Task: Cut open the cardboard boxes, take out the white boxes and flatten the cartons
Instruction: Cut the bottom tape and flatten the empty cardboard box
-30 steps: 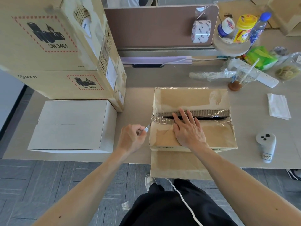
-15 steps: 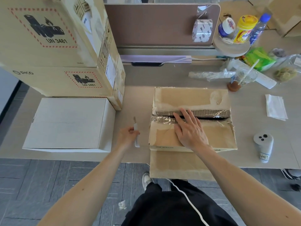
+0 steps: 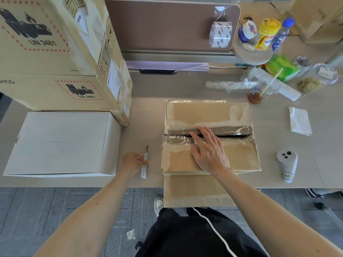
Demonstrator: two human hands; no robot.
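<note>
Beige desk (image 3: 148, 112), partition panel at 12 o'clock. Cardboard box (image 3: 204, 114) sits centre, close to the front edge, long axis 9-to-3. Its taped seam (image 3: 233, 135) gapes dark along that axis. Right hand (image 3: 209, 154) lies flat on the near flap, fingers straight, tips reaching the gap. Left hand (image 3: 132, 161) is at the box's 9 o'clock, fingertips on the knife (image 3: 144, 166), which lies on the desk with its blade toward 12; pinch or mere touch cannot be told. Judgement: right hand is nearer for lifting the flaps. White box (image 3: 59, 141) is further out at 9, stacked cartons (image 3: 46, 52) at 10.
</note>
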